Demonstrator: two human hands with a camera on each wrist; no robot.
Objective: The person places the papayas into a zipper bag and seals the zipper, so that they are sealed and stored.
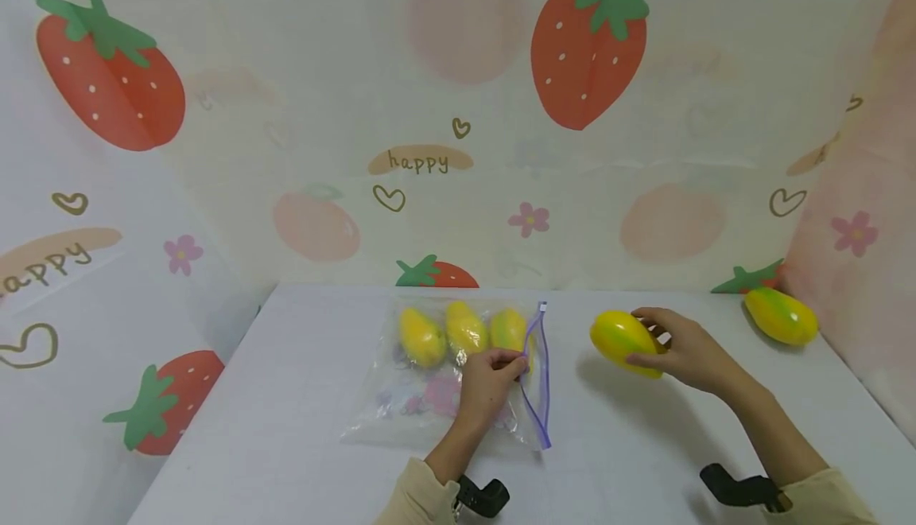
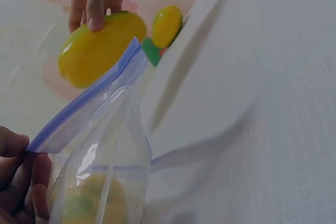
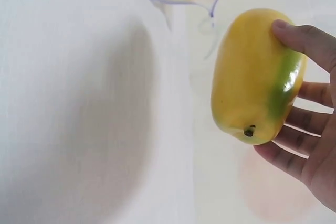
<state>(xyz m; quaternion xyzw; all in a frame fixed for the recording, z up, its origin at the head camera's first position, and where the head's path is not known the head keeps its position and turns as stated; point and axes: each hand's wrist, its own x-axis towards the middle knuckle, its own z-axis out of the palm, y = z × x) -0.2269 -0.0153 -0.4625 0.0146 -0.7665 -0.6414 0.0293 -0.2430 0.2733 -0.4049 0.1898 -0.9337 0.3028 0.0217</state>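
A clear zip bag (image 1: 401,421) with a purple zip edge lies on the table, its mouth facing right and parted. Inside are three yellow mangoes, one of them a mango (image 1: 422,339) at the far left of the bag. My left hand (image 1: 490,386) pinches the purple edge of the mouth between thumb and fingers. To the right of the mouth, my right hand (image 1: 690,350) grips a glossy yellow mango (image 3: 252,77) with a green streak and a dark stem end. This mango is held above the table and casts a shadow.
Another yellow-green mango (image 1: 780,316) lies at the table's back right corner. The white table (image 1: 286,398) meets a strawberry-print backdrop (image 1: 472,191) behind and at the sides. Black wrist mounts (image 1: 737,487) sit on both forearms.
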